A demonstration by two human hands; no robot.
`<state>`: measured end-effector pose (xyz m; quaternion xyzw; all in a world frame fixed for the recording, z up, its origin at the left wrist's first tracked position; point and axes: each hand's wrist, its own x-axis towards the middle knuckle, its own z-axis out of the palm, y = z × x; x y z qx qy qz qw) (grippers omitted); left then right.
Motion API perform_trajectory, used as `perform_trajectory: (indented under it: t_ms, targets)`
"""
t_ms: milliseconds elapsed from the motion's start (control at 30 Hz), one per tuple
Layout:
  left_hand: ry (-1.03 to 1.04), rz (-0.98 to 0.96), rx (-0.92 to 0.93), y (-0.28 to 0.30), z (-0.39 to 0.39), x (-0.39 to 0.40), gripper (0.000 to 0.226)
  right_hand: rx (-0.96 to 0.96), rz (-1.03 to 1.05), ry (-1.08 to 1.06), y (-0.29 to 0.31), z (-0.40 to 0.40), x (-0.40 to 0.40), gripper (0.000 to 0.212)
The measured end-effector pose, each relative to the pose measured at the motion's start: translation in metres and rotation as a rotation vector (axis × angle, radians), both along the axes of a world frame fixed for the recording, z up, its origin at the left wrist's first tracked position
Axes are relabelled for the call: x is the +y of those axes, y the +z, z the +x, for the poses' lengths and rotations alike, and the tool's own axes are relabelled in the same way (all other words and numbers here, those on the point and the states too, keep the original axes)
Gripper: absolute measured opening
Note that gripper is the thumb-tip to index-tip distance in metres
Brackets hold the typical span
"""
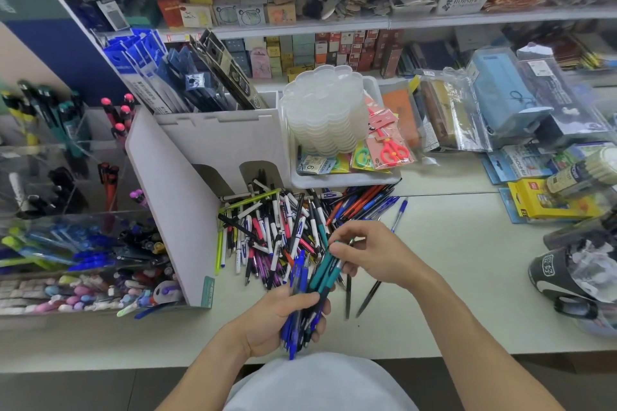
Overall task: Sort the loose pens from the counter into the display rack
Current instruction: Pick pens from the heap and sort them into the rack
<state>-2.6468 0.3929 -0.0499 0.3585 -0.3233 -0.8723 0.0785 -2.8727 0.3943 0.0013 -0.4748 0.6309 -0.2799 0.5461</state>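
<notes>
A heap of loose pens in many colours lies on the white counter beside the display rack. My left hand is shut on a bundle of blue and teal pens held upright over the counter's front edge. My right hand pinches the top of a teal pen in that bundle. The clear display rack at the left holds blue, black, pink and green pens in tiered compartments. Two dark pens lie loose under my right wrist.
A white cardboard stand with packaged refills separates the rack from the heap. A white tray with scissors and stacked clear lids sits behind the pens. Pencil cases, crayon boxes and a black bag crowd the right side. Stocked shelves run along the back.
</notes>
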Motion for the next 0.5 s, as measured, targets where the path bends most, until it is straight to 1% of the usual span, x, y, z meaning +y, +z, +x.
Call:
perform_trajectory:
  t_ms: [100,200,333,400,433,467,500]
  targets:
    - [0.005,-0.024,-0.005,0.000,0.002,0.004,0.047,-0.060,-0.039,-0.097,0.007,-0.022,0.005,0.003]
    - [-0.043,-0.056,-0.007,0.003,0.004,0.007,0.048,-0.125,-0.121,-0.226,0.013,-0.046,0.010,0.005]
    - [-0.039,-0.007,0.032,0.007,0.003,0.012,0.041,-0.201,-0.215,-0.427,0.012,-0.074,0.018,0.007]
    - [-0.003,-0.010,0.031,0.011,0.000,0.016,0.032,-0.234,-0.235,-0.509,0.010,-0.082,0.022,0.012]
    - [0.035,-0.021,0.023,0.014,-0.001,0.018,0.028,-0.250,-0.246,-0.548,0.009,-0.082,0.024,0.019]
    - [0.091,-0.036,0.011,0.016,-0.003,0.020,0.029,-0.264,-0.255,-0.582,0.008,-0.082,0.025,0.026]
    - [0.163,-0.053,-0.004,0.019,-0.005,0.022,0.034,-0.269,-0.260,-0.607,0.007,-0.079,0.026,0.029]
